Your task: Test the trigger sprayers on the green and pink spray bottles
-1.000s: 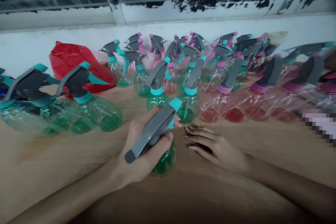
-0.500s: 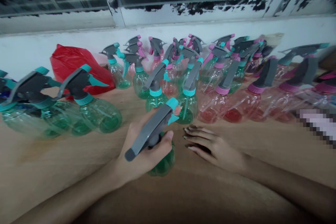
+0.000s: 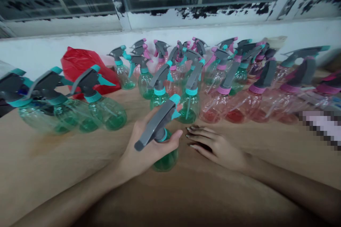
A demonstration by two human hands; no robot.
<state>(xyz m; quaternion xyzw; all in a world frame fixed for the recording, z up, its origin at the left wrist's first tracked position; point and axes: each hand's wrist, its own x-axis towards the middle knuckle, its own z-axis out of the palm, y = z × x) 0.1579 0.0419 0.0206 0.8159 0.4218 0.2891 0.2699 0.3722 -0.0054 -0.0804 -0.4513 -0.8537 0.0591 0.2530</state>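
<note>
Left grip (image 3: 142, 154) had eased thumb (image 3: 172, 142) outward, baring teal collar (image 3: 164, 135); hold looked looser around green spray bottle (image 3: 165, 161), upright on counter (image 3: 66, 163). Right grip (image 3: 226, 149) lay nearby, fingers spread, holding nothing visible.

Shows a bare left hand (image 3: 149, 145) and a bare right hand (image 3: 220, 147), uncovered past the wrists and on along the left forearm (image 3: 90, 186) and right forearm (image 3: 285, 181), up to the limits of view. Has a slim build throughout: narrow wrists, forearms widening smoothly away from the hands, long slender fingers with tapered ends. Carries fairly long fingernails (image 3: 193, 145) on the right hand, reaching past the fingertips, with a pale, faintly glossy look. Has a fuller left thumb (image 3: 174, 140), rounded at its end. Looks smooth over the backs of the hands, with soft knuckle contours; too blurred for finer marks.
</note>
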